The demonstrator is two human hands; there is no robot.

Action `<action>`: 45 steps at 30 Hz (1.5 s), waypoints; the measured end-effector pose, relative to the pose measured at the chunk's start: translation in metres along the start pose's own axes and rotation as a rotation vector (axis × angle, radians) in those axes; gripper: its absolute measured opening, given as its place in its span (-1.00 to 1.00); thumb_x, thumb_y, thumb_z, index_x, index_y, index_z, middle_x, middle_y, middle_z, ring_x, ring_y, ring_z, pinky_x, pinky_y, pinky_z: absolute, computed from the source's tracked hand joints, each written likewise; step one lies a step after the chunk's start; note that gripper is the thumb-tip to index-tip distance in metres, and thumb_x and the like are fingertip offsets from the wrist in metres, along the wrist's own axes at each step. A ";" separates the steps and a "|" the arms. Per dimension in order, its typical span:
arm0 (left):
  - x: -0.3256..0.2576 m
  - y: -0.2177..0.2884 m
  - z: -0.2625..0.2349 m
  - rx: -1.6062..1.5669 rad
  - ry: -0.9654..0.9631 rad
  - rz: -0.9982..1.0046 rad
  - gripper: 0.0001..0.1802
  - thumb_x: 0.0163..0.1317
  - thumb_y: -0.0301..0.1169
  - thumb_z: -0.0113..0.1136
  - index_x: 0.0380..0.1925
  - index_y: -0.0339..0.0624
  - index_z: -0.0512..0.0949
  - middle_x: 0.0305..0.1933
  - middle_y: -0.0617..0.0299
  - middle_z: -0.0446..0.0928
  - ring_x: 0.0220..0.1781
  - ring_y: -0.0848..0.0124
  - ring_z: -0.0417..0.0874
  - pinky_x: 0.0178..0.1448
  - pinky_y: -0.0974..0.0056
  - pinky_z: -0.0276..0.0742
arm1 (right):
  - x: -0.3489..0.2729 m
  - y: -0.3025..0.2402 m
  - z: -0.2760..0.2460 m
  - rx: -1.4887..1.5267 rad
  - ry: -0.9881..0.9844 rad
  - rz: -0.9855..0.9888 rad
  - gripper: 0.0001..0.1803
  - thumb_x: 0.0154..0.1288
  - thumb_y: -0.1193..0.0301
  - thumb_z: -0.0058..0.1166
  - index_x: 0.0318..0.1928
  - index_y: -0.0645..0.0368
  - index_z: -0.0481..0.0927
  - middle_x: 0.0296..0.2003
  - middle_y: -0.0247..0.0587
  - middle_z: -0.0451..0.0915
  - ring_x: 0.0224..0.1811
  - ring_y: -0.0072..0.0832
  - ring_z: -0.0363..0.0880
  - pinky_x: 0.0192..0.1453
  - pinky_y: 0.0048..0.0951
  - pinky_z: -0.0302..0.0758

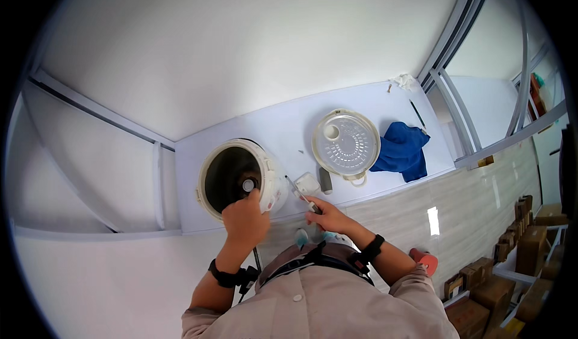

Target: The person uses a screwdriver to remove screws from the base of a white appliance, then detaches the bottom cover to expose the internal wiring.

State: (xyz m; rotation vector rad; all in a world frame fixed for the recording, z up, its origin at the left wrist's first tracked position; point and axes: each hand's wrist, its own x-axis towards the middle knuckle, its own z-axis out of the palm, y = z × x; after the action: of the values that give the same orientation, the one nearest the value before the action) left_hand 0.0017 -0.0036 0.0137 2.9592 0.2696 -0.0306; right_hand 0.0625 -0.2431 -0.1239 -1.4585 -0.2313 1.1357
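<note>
A deep, cream-rimmed rice cooker body stands open at the left of the white table, tilted so that its dark inside shows. A round, pale part sits low in it. My left hand is closed over the near rim, its fingers curled inward; what they hold is hidden. Just right of the cooker, my right hand grips a thin-shafted screwdriver, the shaft pointing up and left. Beyond that hand lie a small white plastic piece and a grey block-like piece.
A round cooker lid with a clear slotted disc lies right of centre. Beside it is a crumpled blue cloth, then a dark pen and white tissue. Cardboard boxes and a red stool stand at the right.
</note>
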 end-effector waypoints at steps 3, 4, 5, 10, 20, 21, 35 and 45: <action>-0.002 -0.002 -0.013 -0.049 0.005 -0.020 -0.65 0.16 -0.20 0.53 -0.25 -0.18 0.62 -0.42 -0.09 0.71 -0.33 -0.14 0.76 -0.23 -0.12 0.61 | 0.015 0.009 0.006 0.241 -0.028 -0.082 -0.41 0.67 0.28 0.10 0.59 -0.01 0.31 0.04 -0.25 0.69 -0.23 -0.53 0.63 -0.17 -0.40 0.63; -0.004 -0.002 -0.015 -0.062 0.002 -0.028 -0.64 0.16 -0.19 0.53 -0.23 -0.18 0.63 -0.41 -0.09 0.72 -0.32 -0.14 0.77 -0.22 -0.12 0.61 | 0.021 0.011 0.008 0.276 -0.020 -0.087 -0.42 0.68 0.28 0.08 0.59 -0.01 0.31 0.07 -0.26 0.68 -0.20 -0.51 0.65 -0.16 -0.38 0.65; -0.005 -0.003 -0.016 -0.076 -0.002 -0.036 -0.63 0.17 -0.18 0.53 -0.22 -0.18 0.63 -0.41 -0.09 0.72 -0.31 -0.15 0.77 -0.21 -0.13 0.61 | 0.026 0.013 0.011 0.311 -0.013 -0.092 -0.43 0.70 0.28 0.06 0.59 -0.02 0.31 0.10 -0.26 0.68 -0.16 -0.48 0.67 -0.15 -0.37 0.67; -0.014 -0.013 -0.019 -0.215 0.068 -0.036 -0.59 0.16 -0.16 0.56 -0.15 -0.20 0.66 -0.34 -0.07 0.74 -0.28 -0.13 0.77 -0.19 -0.10 0.62 | 0.059 0.020 -0.001 0.230 0.056 -0.171 -0.49 0.71 0.27 0.05 0.54 -0.02 0.34 0.13 -0.27 0.64 -0.01 -0.42 0.71 -0.11 -0.32 0.71; -0.022 -0.049 -0.001 -0.568 0.164 0.009 -0.56 0.12 -0.33 0.66 -0.10 -0.32 0.68 -0.33 -0.07 0.75 -0.32 0.05 0.80 -0.15 0.12 0.67 | 0.070 -0.003 -0.016 0.445 0.131 -0.193 -0.50 0.72 0.27 0.03 0.55 -0.11 0.34 0.17 -0.32 0.60 0.13 -0.43 0.67 0.16 -0.21 0.71; -0.022 -0.052 0.006 -0.618 0.172 0.017 -0.56 0.13 -0.34 0.65 -0.09 -0.33 0.68 -0.34 -0.05 0.75 -0.33 0.10 0.79 -0.15 0.13 0.67 | 0.067 -0.006 -0.016 0.497 0.138 -0.189 -0.49 0.72 0.26 0.02 0.56 -0.12 0.33 0.19 -0.32 0.60 0.15 -0.42 0.66 0.19 -0.19 0.70; -0.003 -0.054 0.042 -0.782 0.170 0.235 -0.56 0.12 -0.29 0.66 -0.12 -0.32 0.70 -0.31 0.00 0.77 -0.32 0.14 0.80 -0.16 0.14 0.69 | 0.037 -0.031 -0.035 0.627 0.233 -0.231 -0.54 0.75 0.14 -0.08 0.50 -0.09 0.37 0.21 -0.34 0.62 0.13 -0.39 0.66 0.13 -0.18 0.68; -0.001 -0.052 0.047 -0.765 0.288 0.316 -0.63 0.04 -0.27 0.69 -0.29 -0.21 0.70 -0.49 0.05 0.66 -0.48 0.03 0.70 -0.35 0.08 0.58 | 0.051 -0.049 -0.038 0.307 0.386 -0.438 -0.48 0.48 0.11 0.42 0.16 0.15 0.48 -0.13 -0.39 0.58 -0.14 -0.66 0.50 -0.11 -0.53 0.50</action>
State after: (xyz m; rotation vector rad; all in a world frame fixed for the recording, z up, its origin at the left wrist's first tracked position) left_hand -0.0089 0.0382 -0.0411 2.1978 -0.1351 0.4370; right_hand 0.1381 -0.2188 -0.1148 -1.2428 -0.0926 0.4974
